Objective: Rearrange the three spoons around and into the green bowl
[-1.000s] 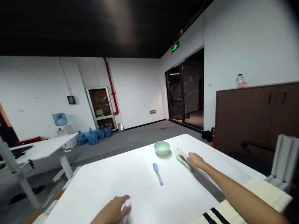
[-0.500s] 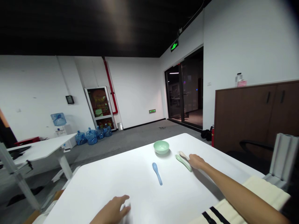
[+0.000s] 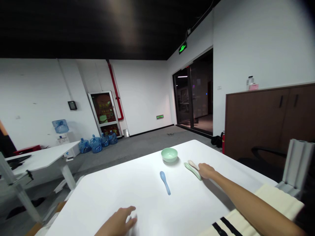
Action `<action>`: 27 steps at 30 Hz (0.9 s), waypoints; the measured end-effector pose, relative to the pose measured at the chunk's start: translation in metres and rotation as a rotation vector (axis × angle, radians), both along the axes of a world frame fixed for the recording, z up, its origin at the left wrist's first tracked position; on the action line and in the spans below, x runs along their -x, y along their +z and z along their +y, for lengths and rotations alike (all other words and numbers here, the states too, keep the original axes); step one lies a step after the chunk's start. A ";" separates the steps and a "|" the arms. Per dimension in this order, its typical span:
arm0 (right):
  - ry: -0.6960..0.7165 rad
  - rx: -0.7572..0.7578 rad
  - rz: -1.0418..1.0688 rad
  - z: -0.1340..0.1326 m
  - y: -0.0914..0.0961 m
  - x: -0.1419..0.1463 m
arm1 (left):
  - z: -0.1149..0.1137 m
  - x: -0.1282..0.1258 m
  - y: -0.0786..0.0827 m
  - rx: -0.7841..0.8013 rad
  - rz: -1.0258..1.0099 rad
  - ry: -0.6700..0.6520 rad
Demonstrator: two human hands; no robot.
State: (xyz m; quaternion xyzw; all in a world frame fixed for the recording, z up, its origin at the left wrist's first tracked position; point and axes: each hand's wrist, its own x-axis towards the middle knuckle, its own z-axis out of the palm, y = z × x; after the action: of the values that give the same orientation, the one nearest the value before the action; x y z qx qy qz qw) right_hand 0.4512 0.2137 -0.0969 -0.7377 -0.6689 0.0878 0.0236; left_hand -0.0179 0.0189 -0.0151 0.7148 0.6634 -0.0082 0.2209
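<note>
My right hand (image 3: 206,170) is closed on the handle end of a cream spoon (image 3: 193,164), whose bowl end points away to the left. Just beside it a green spoon (image 3: 193,171) lies on the white table (image 3: 118,190). A light green bowl (image 3: 169,155) stands upright farther back, left of these two spoons. Nearer to me lies a blue spoon (image 3: 164,183), apart from both hands. At the front left my left hand (image 3: 120,221) hovers low by the tabletop, thumb and fingers apart, with nothing in it.
A cream cloth with black stripes (image 3: 246,218) lies at the table's right front, under my right forearm. Beyond it are a metal profile post (image 3: 295,167) and a black chair (image 3: 261,154). Another white table (image 3: 46,154) stands at the left, with water bottles (image 3: 95,144) on the floor behind.
The view has shifted very slightly. My right hand stays at the cream spoon with hardly any movement, and my left hand keeps its place.
</note>
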 end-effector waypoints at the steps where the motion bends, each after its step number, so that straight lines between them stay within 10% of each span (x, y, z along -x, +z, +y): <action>1: 0.000 0.001 -0.003 0.000 0.000 0.000 | 0.000 0.000 0.000 0.003 0.000 0.002; 27: 0.111 -0.086 -0.014 -0.011 0.005 0.030 | -0.002 -0.002 0.001 0.002 0.001 -0.001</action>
State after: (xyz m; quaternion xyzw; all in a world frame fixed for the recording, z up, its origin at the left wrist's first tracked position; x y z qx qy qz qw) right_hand 0.4210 0.2023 -0.0919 -0.6985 -0.7120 0.0550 0.0456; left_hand -0.0162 0.0172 -0.0143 0.7149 0.6632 -0.0094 0.2213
